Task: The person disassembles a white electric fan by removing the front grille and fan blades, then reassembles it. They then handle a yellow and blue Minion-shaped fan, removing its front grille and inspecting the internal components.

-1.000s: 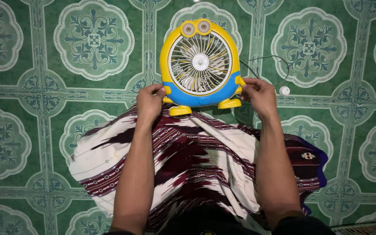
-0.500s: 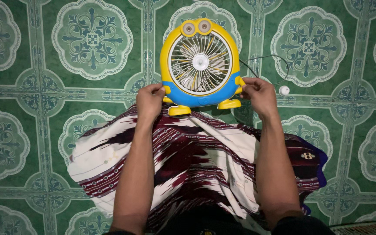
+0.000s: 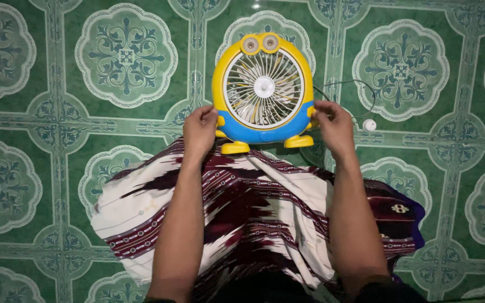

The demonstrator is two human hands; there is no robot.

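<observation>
- On the green patterned floor (image 3: 40, 168), close to the far edge of the visible area, a small fan (image 3: 262, 90) lies face up, directly ahead of the person's lap.
- Fan body: yellow upper shell, blue lower band, two round eye-like discs at the top, two yellow feet at the bottom. A round white grille with a white centre hub covers the blades.
- Left hand (image 3: 199, 132): fingers closed against the fan's lower left side, at the small yellow stub where the blue band begins. The hand is clamped on the fan, thumb and fingertips together at its edge.
- Right hand (image 3: 332, 123): fingers closed against the fan's lower right side, at the matching yellow stub. This hand also grips the fan; the fingertips are curled onto the edge.
- Both forearms extend straight forward from the lower edge of the view, roughly parallel, with the fan held between the two hands.
- A thin dark cord (image 3: 355, 90) loops over the floor just to the right of the fan, behind the right hand.
- A small white round object (image 3: 369, 124) lies on the floor near the right hand, apart from it.
- A patterned cloth (image 3: 254, 213) in white and maroon covers the person's lap; its front fold lies just beside the fan's feet.
</observation>
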